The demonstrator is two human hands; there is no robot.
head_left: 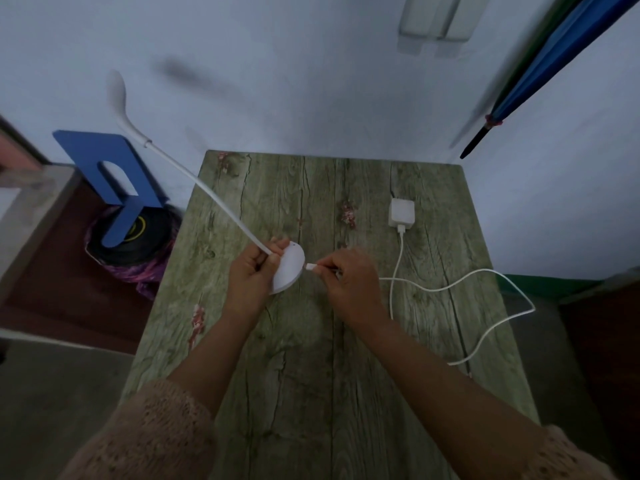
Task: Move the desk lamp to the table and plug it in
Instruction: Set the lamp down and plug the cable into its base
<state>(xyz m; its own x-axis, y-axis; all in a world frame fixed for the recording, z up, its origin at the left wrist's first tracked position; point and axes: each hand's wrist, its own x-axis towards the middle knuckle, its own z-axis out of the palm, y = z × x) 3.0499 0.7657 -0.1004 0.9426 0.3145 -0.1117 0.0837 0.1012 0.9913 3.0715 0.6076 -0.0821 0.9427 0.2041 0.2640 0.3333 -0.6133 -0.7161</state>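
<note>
Over a green wood-grain worktop (pixel 311 375), seen from the head camera looking down: two bare forearms in knitted pink sleeves (pixel 156 438) reaching in from the bottom edge.

Left hand (pixel 254 275) near the worktop's middle, fingers (pixel 277 249) closed around the foot of a white lamp (pixel 289 268). Round base tipped up on edge, flat underside facing right, apparently lifted off the surface. Thin white neck (pixel 207 188) slanting up and left past the worktop's far-left corner, ending in a slim oval head (pixel 116 90) against the pale wall.

Right hand (pixel 353 282) just right of the base, fingers (pixel 325 266) pinched shut on a small white plug (pixel 310 266). Plug tip at the base's right rim; whether touching or seated, cannot tell.

White cable (pixel 485 271) running from the right hand, looping across the right half of the worktop and out to its right edge, then back up to a white square charger (pixel 401 212) lying flat near the far-right side. Thin dark wire behind the charger leading toward the wall.

Left of the worktop, on the floor: blue bookend (pixel 104 164) standing over a dark round object wrapped in purple cloth. Upper right: folded blue umbrella (pixel 540 74) leaning in the corner. Picture slightly blurred.
</note>
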